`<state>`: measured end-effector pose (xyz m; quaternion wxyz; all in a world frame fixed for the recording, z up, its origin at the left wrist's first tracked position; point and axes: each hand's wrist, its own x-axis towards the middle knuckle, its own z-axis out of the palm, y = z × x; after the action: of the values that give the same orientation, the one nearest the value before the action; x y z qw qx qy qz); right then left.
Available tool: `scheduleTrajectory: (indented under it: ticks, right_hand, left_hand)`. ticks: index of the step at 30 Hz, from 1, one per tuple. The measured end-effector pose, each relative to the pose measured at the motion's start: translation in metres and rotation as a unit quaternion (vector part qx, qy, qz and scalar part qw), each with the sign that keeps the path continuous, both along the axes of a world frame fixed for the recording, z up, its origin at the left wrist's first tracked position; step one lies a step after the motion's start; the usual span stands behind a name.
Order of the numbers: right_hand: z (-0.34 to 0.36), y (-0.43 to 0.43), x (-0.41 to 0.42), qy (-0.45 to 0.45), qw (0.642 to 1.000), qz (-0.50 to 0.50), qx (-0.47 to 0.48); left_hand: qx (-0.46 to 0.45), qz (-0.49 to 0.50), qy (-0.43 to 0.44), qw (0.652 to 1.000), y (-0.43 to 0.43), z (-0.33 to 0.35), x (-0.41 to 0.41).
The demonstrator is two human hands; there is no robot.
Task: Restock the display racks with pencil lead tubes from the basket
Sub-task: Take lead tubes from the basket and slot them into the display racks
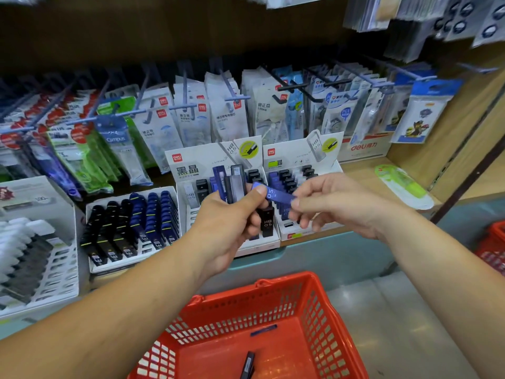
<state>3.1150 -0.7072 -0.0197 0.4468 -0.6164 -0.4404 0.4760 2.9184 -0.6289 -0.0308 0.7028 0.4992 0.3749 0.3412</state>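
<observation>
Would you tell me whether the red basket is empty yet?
Not empty: the red basket still holds a dark tube and a blue tube on its floor.

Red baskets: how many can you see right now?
2. One red basket sits below the hands, holding leftover tubes; a second red basket is cut off at the right edge.

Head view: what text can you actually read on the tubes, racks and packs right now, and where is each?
"05": blue tube pinched between both hands.
"HB 0.5": black tube under the left hand.
"deli", "黑晶", "HB 0.5": left rack header.
"deli", "HB 0.5": right rack header.
"deli得力": white box behind.
"Campus": blue hanging pack.
"修正带": hanging packs.
Smaller print: too blurred.
</observation>
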Motion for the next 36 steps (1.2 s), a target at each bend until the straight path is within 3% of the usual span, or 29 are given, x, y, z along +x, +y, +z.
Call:
scheduleTrajectory:
  ticks: [3, 7, 12, 16, 21, 25, 30, 33, 36]
  right_hand:
    - [0.002, 0.0, -0.001, -0.152, 0.987, -0.023, 0.043]
    - [0.008, 0.006, -0.01, -0.132, 0.984, 0.002, 0.118]
    - [-0.002, 0.008, 0.0, -0.135, 0.98, -0.029, 0.141]
    - [-0.017, 0.012, 0.012, -0.187, 0.971, -0.07, 0.134]
    - [-0.03, 0.02, 0.017, -0.287, 0.952, -0.029, 0.104]
    - [-0.04, 0.023, 0.014, -0.329, 0.941, -0.012, 0.073]
    - [-0.039, 0.026, 0.011, -0.44, 0.897, -0.001, 0.037]
    - [-0.027, 0.024, 0.007, -0.399, 0.908, -0.04, 0.117]
    - [-0.004, 0.018, 0.009, -0.213, 0.956, -0.135, 0.147]
  left_hand:
    - [0.046, -0.01, 0.041, 0.998, 0.001, -0.001, 0.002]
    - [0.096, -0.031, 0.073, 0.992, -0.007, -0.001, 0.009]
    - [0.034, -0.053, 0.069, 0.996, -0.002, 0.001, 0.013]
    - [-0.031, -0.1, 0.084, 0.991, -0.001, 0.0, 0.01]
    - [-0.098, -0.148, 0.044, 0.983, 0.005, 0.003, 0.004]
    - [-0.078, -0.162, 0.055, 0.982, 0.002, 0.003, -0.002]
    - [-0.044, -0.148, 0.072, 0.985, 0.003, 0.0, -0.006]
    - [-0.029, -0.141, 0.069, 0.987, 0.002, -0.001, -0.008]
    - [0.001, -0.139, 0.074, 0.988, 0.002, -0.002, -0.008]
